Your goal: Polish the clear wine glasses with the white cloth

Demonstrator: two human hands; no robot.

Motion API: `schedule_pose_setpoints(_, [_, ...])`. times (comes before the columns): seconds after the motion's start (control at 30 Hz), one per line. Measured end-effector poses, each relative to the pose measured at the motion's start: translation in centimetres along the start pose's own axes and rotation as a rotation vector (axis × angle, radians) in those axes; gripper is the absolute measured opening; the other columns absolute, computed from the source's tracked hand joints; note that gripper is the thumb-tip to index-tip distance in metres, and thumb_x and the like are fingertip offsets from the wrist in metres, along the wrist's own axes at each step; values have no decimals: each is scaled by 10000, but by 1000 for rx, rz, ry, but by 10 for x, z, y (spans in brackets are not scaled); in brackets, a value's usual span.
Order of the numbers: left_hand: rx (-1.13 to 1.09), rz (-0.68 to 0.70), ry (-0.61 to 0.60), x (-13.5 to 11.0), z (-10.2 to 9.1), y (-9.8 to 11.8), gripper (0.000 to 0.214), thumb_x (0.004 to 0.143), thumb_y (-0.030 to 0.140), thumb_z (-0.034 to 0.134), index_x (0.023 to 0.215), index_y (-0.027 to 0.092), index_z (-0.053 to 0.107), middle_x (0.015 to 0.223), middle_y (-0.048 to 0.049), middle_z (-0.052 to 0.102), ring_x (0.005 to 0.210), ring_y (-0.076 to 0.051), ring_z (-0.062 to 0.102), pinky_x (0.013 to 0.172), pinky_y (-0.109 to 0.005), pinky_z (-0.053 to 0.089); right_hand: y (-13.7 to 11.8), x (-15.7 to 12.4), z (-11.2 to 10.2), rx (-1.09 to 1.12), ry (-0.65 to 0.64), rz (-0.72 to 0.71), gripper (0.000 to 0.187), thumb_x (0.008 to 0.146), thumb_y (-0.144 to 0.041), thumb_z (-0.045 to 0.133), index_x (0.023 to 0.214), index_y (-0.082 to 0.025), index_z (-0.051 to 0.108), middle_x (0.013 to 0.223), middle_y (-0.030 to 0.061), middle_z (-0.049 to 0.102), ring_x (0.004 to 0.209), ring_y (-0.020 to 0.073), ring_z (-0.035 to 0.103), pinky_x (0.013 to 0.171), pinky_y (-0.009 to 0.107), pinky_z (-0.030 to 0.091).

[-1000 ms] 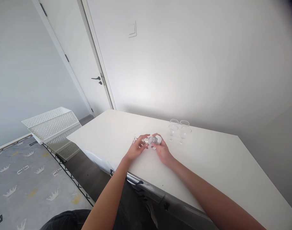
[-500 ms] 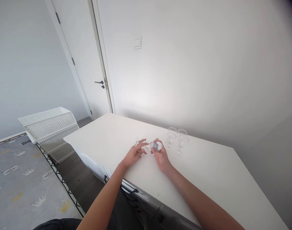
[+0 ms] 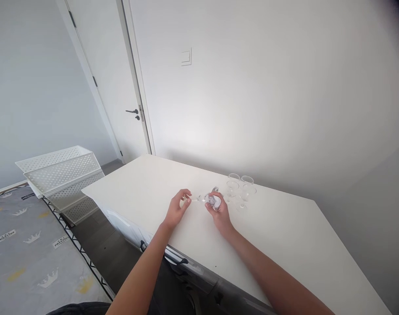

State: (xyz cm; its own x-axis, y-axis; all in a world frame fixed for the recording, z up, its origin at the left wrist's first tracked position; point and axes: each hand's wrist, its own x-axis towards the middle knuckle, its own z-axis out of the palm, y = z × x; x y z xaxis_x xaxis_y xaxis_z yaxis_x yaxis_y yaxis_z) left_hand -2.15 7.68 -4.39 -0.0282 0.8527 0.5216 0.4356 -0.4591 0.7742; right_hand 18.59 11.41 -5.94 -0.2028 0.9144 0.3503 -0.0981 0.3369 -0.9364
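Currently, a clear stemmed glass [image 3: 195,199] is held sideways between two hands, above the white tabletop [image 3: 284,236]. Its long axis is seen to run roughly left to right, across the front of the body, with the foot end at the left hand [image 3: 177,211] and the other end directed toward the right hand [image 3: 220,213]. From the left fingertips, the stem is thus found to the right; the foot is partly masked by thumb and forefinger, which are curled inward and judged to be pinching it. By the right fingers, bent round and drawn in, a crumpled white wad [image 3: 214,201] is gripped; whether the bowl is touched by it cannot be told. Cloth or paper cannot be distinguished either; soft grey folds are noted.

Four standing glasses [image 3: 248,191] are grouped just beyond the right hand, the nearer of the two to them. Thin rims, rounded transparent bowls and slender stems are observed. The tabletop is smooth and matt. To the far left, white panels [image 3: 68,170] are regularly perforated, and a grey mattress [image 3: 29,258] is printed with pale crowns.
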Motion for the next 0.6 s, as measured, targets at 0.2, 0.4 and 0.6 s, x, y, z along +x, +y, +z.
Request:
schedule_pose_setpoints(0.2, [333, 11, -128, 1, 7, -17, 349, 989, 513, 606, 818, 225, 701, 895, -23, 699, 707, -155, 608, 672, -286, 429, -3, -10, 3, -191, 117, -115, 402, 1038, -477, 498, 1381, -281, 572, 1443, 113, 595, 1388, 296, 504, 1179, 513, 361])
schedule_pose_setpoints(0.4, [358, -20, 47, 1, 8, -26, 338, 969, 513, 637, 797, 230, 707, 871, -20, 685, 637, -134, 551, 587, -261, 369, 2, -17, -12, -422, 265, -331, 548, 1015, -361, 462, 1555, -282, 412, 1499, 142, 549, 1401, 337, 505, 1165, 585, 394])
schedule_pose_setpoints(0.6, [364, -80, 167, 4, 7, -26, 341, 969, 459, 637, 734, 218, 686, 837, -22, 675, 606, -133, 547, 568, -268, 366, -6, -15, -25, -422, 372, -357, 411, 998, -345, 468, 1385, -272, 588, 1321, 136, 663, 1293, 354, 583, 1112, 582, 451])
